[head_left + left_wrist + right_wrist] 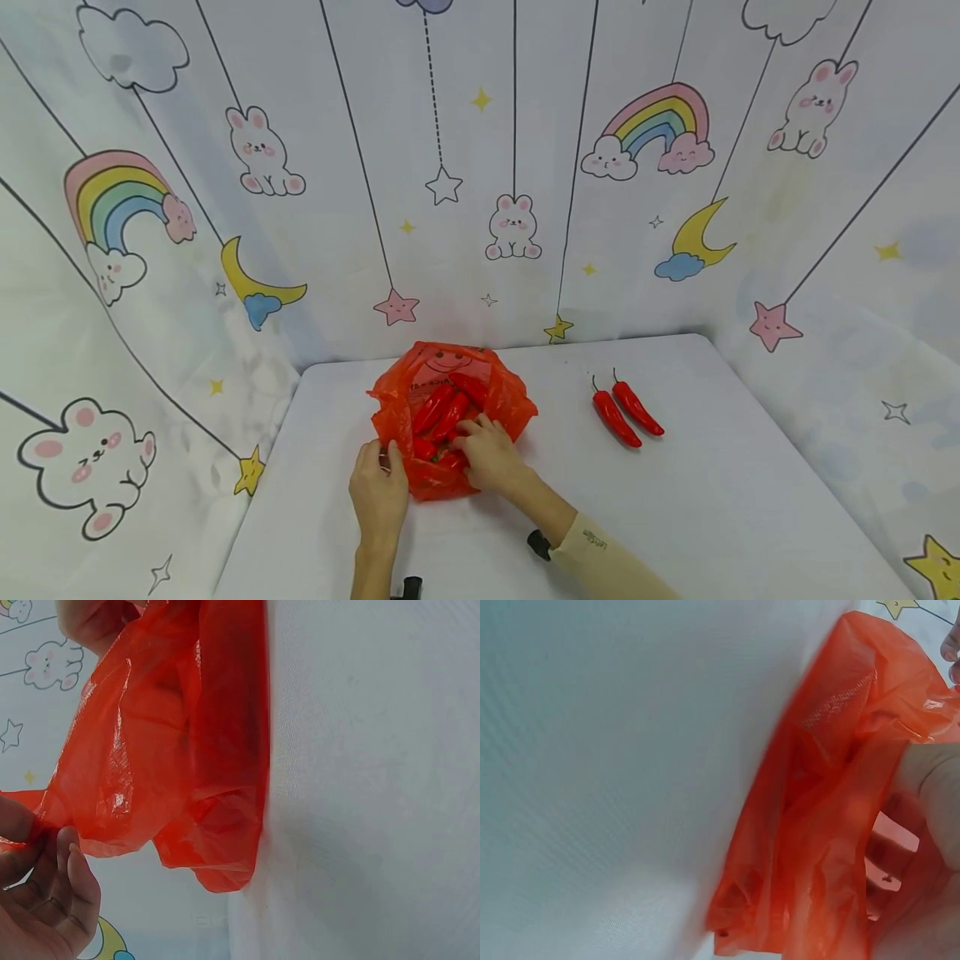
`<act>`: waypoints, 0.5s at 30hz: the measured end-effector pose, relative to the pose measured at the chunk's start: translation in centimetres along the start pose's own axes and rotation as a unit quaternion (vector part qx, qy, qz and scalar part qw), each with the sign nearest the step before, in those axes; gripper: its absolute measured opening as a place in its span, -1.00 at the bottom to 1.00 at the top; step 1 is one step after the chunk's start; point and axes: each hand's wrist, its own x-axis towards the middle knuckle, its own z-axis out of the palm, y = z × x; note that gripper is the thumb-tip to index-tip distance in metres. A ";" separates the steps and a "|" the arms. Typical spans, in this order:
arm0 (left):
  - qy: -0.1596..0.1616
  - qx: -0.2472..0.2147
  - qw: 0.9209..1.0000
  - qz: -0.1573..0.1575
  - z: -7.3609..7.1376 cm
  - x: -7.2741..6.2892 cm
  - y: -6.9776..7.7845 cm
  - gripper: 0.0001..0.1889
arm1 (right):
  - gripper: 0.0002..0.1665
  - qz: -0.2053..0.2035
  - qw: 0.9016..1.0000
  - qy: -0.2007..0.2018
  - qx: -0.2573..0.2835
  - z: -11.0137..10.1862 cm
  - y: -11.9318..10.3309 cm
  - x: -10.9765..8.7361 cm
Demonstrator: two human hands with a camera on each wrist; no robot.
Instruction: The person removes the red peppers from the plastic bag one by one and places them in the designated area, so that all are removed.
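A red plastic bag [517, 400] stands with its mouth open on the table, and several red chili peppers [452, 414] lie inside it. My left hand [379, 487] pinches the bag's left rim between thumb and fingers; the left wrist view shows this left hand [52, 892] on the thin plastic. Over the near right rim, my right hand [491, 457] reaches into the bag with bent fingers among the peppers. In the right wrist view the plastic partly covers the right hand [937, 802], and whether its fingertips hold a pepper is hidden.
Two red chili peppers, a nearer one [617, 419] and a farther one [637, 408], lie side by side on the white table [712, 483] right of the bag. A white cloth backdrop [330, 275] with cartoon drawings rises behind the table and along its sides.
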 end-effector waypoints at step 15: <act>0.019 -0.010 0.999 0.030 0.1 0.1 -0.2 -0.91 | -0.82 -0.055 0.996 0.071 0.027 -0.8 0.0 -0.3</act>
